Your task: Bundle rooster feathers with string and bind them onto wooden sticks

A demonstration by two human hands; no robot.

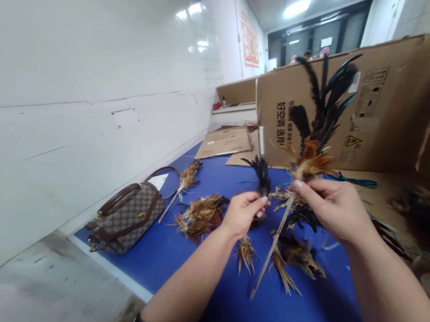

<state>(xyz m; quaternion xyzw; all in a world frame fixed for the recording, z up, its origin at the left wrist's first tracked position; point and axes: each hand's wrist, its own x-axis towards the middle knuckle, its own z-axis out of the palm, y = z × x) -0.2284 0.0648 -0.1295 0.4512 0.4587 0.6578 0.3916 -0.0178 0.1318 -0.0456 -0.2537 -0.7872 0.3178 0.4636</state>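
My right hand [330, 203] is closed round the upper part of a thin stick [277, 238], just below a tuft of brown and orange feathers. Tall black feathers [327, 103] with a greenish sheen fan upward from that tuft. Pinched in my left hand [245, 211] is a small bunch of black feathers [260, 173], held beside the stick and apart from it. Beneath my hands, on the blue tabletop [238, 312], lie loose brown feathers [245, 254] and a darker feather bunch [300, 254]. A large brown feather pile [201, 215] is left of my left hand.
A patterned handbag [134, 213] stands at the table's left edge by the white wall. Next to it lies another feathered stick [185, 181]. Flat cardboard [224, 143] lies at the back. A tall cardboard panel [388, 119] rises behind my right hand.
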